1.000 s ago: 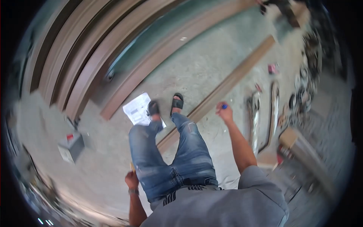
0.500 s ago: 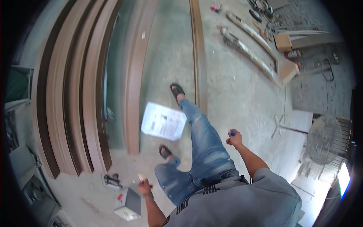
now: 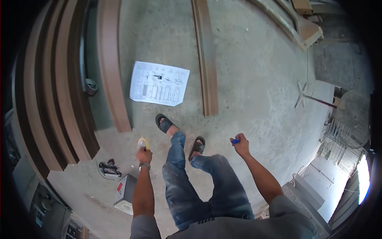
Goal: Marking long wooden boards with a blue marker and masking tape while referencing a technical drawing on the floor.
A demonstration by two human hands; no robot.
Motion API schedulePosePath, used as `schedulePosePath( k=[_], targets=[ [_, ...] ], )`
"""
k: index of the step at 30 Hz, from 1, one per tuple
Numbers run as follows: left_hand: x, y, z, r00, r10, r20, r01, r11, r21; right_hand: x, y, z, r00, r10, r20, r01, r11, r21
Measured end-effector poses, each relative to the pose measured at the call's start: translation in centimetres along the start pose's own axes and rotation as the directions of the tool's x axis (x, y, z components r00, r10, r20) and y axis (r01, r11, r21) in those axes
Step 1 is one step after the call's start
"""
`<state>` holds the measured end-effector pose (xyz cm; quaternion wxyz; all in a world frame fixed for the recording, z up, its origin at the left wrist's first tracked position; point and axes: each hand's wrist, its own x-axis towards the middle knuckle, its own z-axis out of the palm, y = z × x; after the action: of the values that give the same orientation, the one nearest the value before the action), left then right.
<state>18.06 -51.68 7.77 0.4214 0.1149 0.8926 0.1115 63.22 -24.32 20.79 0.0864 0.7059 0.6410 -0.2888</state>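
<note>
My left hand (image 3: 144,154), with a wristwatch at its wrist, is closed round a roll of yellowish tape (image 3: 143,142) held over the floor. In my right hand (image 3: 242,147), a small blue thing (image 3: 235,141) pokes out between the closed fingers; its kind is too small to tell. A white paper sheet with printed drawings (image 3: 160,83) lies flat on the concrete beyond my feet, apart from both hands. To its left runs a long brown board (image 3: 111,67), and to its right a narrow brown profile strip (image 3: 205,67).
Several long brown boards (image 3: 65,99) stretch along the left. Close to my left forearm stand a grey box (image 3: 126,194) and a small dark tool (image 3: 110,168). A standing fan (image 3: 352,119) and its cross-shaped base (image 3: 301,95) are at the right; metal frame bars (image 3: 278,20) lie far right.
My legs have stepped, with the feet now on the near side of the paper sheet. My view has shifted. Both hands still hold their things, and my left arm reaches further forward.
</note>
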Motion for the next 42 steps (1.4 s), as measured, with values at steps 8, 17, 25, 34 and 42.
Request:
schedulePosePath(
  k=[8, 17, 25, 34, 42],
  targets=[
    [11.0, -6.0, 14.8, 0.984, 0.116, -0.132, -0.073, 0.954, 0.291, 15.5, 5.0, 21.6, 0.959, 0.08, -0.271, -0.021, 0.977, 0.212],
    [13.3, -6.5, 17.1, 0.868, 0.497, -0.011, -0.405, 0.719, 0.564, 21.2, 3.2, 31.4, 0.929, -0.16, -0.333, 0.264, 0.919, 0.294],
    [14.6, 13.3, 29.7, 0.809, 0.533, 0.25, -0.543, 0.839, -0.032, 21.2, 6.1, 29.7, 0.93, -0.135, -0.341, 0.162, 0.985, 0.053],
    [13.3, 25.7, 40.8, 0.704, 0.184, 0.686, 0.214, 0.866, -0.452, 20.4, 5.5, 30.3, 0.883, -0.171, -0.438, 0.206, 0.978, 0.032],
    [14.1, 19.8, 28.5, 0.92, 0.201, 0.337, 0.043, 0.803, -0.595, 11.0, -4.8, 26.9, 0.947, -0.155, -0.281, 0.271, 0.857, 0.438]
  ],
)
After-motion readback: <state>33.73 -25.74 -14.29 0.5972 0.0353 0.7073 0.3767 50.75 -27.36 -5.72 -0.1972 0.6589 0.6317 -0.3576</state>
